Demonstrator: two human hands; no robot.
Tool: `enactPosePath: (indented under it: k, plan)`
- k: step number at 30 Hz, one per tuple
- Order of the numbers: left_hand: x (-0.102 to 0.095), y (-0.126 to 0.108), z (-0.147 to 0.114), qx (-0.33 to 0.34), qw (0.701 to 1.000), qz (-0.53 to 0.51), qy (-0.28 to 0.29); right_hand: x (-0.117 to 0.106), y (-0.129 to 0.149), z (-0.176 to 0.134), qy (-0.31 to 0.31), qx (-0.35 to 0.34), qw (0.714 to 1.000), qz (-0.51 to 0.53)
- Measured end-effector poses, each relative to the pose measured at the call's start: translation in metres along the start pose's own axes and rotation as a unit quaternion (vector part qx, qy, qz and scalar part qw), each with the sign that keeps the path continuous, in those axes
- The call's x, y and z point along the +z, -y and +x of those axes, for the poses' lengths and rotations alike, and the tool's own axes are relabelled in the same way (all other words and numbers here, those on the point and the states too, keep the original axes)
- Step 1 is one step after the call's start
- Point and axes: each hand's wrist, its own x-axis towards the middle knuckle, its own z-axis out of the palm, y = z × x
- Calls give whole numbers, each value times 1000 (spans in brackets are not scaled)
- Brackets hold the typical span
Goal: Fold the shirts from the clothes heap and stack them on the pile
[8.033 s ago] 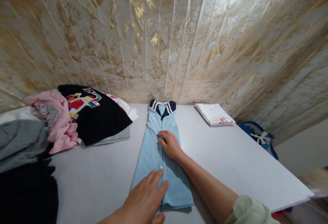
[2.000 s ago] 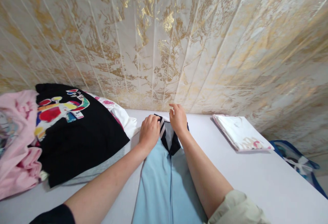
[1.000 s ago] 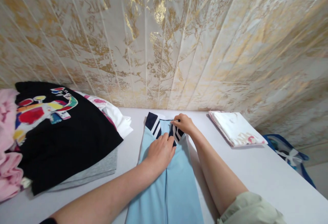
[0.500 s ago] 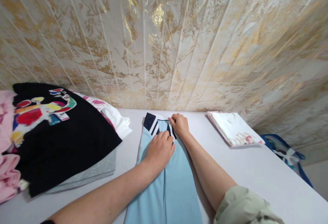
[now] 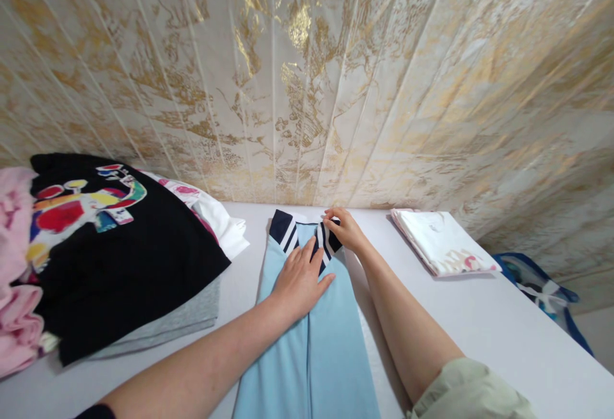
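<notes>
A light blue garment point(image 5: 330, 336) lies lengthwise before me, its sides meeting along a seam line down the middle. At its far end is a navy collar point(image 5: 284, 228) with white stripes, spread to both sides. My left hand point(image 5: 302, 281) rests flat on the garment just below the neck opening, fingers spread, the fingertips reaching the stripes. With thumb and fingers together, my right hand point(image 5: 344, 230) grips the collar's right-hand corner and partly covers it.
On the left, a black T-shirt point(image 5: 158, 265) with a colourful print lies over grey cloth point(image 5: 192, 316), beside pink clothing point(image 5: 16, 316) and a white garment point(image 5: 225, 230). A folded white garment point(image 5: 444, 237) sits at right, near a blue-edged clear bag point(image 5: 542, 291). A gold-patterned curtain point(image 5: 307, 118) hangs behind.
My right hand has moved slightly right, and the collar's right side now lies turned outward, showing its stripes. My left hand's fingers have straightened and spread.
</notes>
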Motion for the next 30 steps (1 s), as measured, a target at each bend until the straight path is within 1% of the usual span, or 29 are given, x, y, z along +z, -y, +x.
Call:
enactPosePath:
  k: [3,5,7,10,12,14,16,20,22,26,28,30]
  plan:
    - [0,-1,0,-6,1000,0,1,15,5,5,-6,-4,1000,2]
    - [0,-1,0,-11,1000,9,-1,20,5,8,-3,8,1000,-12]
    - [0,-1,0,-15,1000,20,-6,16,2,8,-14,24,999,-22]
    - [0,-1,-1,-13,1000,24,-11,-1,-6,5,-33,40,999,-17]
    - [1,-1,-1,-14,1000,22,-13,-11,-12,2,-14,29,999,-4]
    - [1,0,0,-16,1000,18,-17,-17,-14,0,19,5,1000,13]
    - [1,2,2,-11,1000,14,-20,-16,-14,1,36,-14,999,28]
    - [-2,8,10,4,1000,10,-13,-3,-6,6,25,-20,999,37]
    - [-3,9,14,6,1000,6,-11,7,1,7,22,-7,1000,-2]
    - [-5,9,16,-5,1000,7,-23,23,14,2,8,31,991,-133]
    - [-5,8,16,-17,999,13,-44,27,19,-2,-3,42,985,-168]
    - [-4,9,16,-10,999,17,-44,26,22,-4,-9,50,982,-181]
